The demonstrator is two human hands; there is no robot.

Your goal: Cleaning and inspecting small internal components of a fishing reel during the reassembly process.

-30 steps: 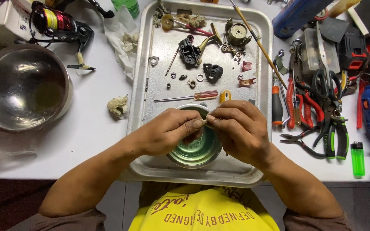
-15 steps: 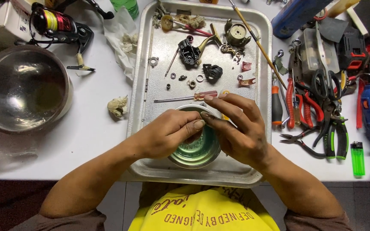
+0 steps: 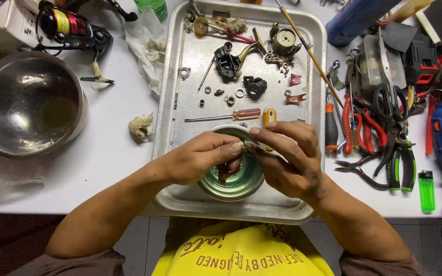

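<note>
**A:** ok so where's this at rn? Both hands are over the small green metal bowl (image 3: 234, 176) at the front of the steel tray (image 3: 180, 199), on the white counter (image 3: 113, 148).

**B:** yep. Left hand (image 3: 200, 161) and right hand (image 3: 285, 158) meet fingertip to fingertip right above the bowl's rim, both closed in a pinch on some tiny part (image 3: 245, 146). Too small to say what it is tbh, maybe a washer or bearing.

**A:** so the step in hand is small-part work, cleaning or fitting one bit over the bowl, imo.

**B:** that's my read. Rest of the tray looks like a stripped fishing reel: black body pieces (image 3: 228, 61), a round housing (image 3: 285, 41), little rings and screws loose mid-tray, and a red-handled screwdriver (image 3: 228, 115) lying just beyond the bowl.

**A:** other stuff around?

**B:** big steel bowl (image 3: 26, 105) on the left, a complete spinning reel (image 3: 72, 28) behind it, crumpled wad (image 3: 140, 126) between that bowl and the tray. Pile of pliers and cutters (image 3: 379, 133) to the right, green lighter (image 3: 426, 190) near the front edge.

**A:** what does the next move call for then?

**B:** a steady pinch, basically. Part's tiny, so keep it above the bowl so a slip lands inside, not among the loose bits. Can't tell if there's liquid in there btw.
</note>
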